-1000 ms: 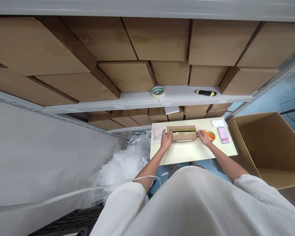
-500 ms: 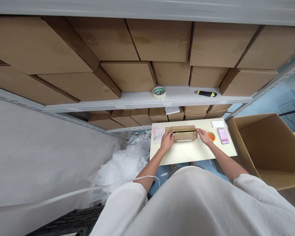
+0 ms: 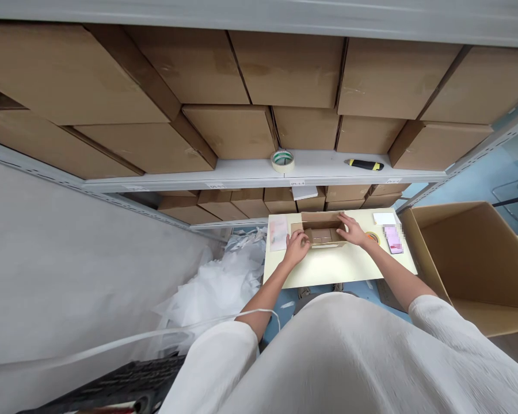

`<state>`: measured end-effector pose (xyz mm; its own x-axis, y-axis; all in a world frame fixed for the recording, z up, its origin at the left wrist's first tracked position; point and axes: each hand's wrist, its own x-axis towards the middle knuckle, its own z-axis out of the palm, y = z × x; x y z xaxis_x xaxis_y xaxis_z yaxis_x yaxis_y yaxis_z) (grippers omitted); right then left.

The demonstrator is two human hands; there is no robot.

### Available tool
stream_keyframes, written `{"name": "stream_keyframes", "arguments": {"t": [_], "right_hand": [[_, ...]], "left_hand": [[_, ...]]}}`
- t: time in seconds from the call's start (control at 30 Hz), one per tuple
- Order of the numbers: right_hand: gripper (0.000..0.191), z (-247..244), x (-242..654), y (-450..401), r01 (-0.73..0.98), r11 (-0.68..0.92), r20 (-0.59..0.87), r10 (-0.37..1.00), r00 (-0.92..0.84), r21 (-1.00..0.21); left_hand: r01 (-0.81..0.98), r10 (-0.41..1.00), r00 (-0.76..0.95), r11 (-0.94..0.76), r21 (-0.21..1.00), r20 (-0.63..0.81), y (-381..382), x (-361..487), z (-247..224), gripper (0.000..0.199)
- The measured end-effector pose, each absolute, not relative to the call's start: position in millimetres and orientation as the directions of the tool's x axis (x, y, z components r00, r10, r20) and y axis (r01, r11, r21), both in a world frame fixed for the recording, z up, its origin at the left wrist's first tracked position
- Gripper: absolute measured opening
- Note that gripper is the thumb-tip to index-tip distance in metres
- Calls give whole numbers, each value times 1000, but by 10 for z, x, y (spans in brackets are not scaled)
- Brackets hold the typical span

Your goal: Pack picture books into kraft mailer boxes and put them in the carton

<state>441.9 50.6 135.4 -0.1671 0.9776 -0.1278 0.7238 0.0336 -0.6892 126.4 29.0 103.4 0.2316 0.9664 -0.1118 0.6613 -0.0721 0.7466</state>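
Observation:
A small cardboard box [image 3: 326, 245] stands on the cream tabletop [image 3: 315, 270], its top flaps raised and smaller brown pieces visible inside. My left hand [image 3: 297, 247] is at the box's left end, with its fingers curled on the edge there. At the right end, my right hand [image 3: 352, 230] touches the box and the raised back flap, its thumb and fingers apart. A roll of orange tape [image 3: 373, 237] lies just beside my right hand, partly covered by it.
A phone [image 3: 392, 239] and a white card [image 3: 384, 218] lie at the table's right, a printed sheet [image 3: 278, 233] at its left. Behind are shelves of boxes, with a tape roll [image 3: 282, 161] and a cutter [image 3: 365, 165]. A large open carton [image 3: 475, 253] stands right.
The box's top flaps, nearly closed together before, are now apart, and its inside shows. My right hand has shifted slightly left and up, covering more of the orange tape.

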Motion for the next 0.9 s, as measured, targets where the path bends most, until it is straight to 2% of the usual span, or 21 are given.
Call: {"name": "stream_keyframes", "arguments": {"t": [0.07,0.17,0.27,0.43,0.53,0.63,0.73,0.9], "right_hand": [[96,1330,4429,525,781,87,-184,950,-252,-618],[121,1273,4441,534,831,120,-279,908,-313,-543],[132,1207,4448,555,857,154,-320,884,-342,-492],[142,1093,4454,633,879,185,-362,859,-362,-440],[142,1046,4464,665,877,181,-371,854,-365,-445],[141,1033,4469,670,880,176,-380,851,-362,-441],[140,1049,4461,662,894,177,-398,848,-352,-412],[142,1091,4428,655,915,171,-435,838,-330,-366]], "left_hand": [[679,957,258,-81,730,-134,249,1229,1001,29],[694,927,338,-130,708,-161,191,1168,941,60],[696,910,382,-169,698,-161,170,1140,882,76],[678,915,375,-163,717,-146,196,1165,837,86],[616,936,337,-138,776,-101,203,1145,830,79],[541,975,213,-62,839,-65,232,1073,808,58],[461,994,41,72,884,-103,333,973,764,44],[326,981,-132,179,928,-143,653,762,657,37]]}}
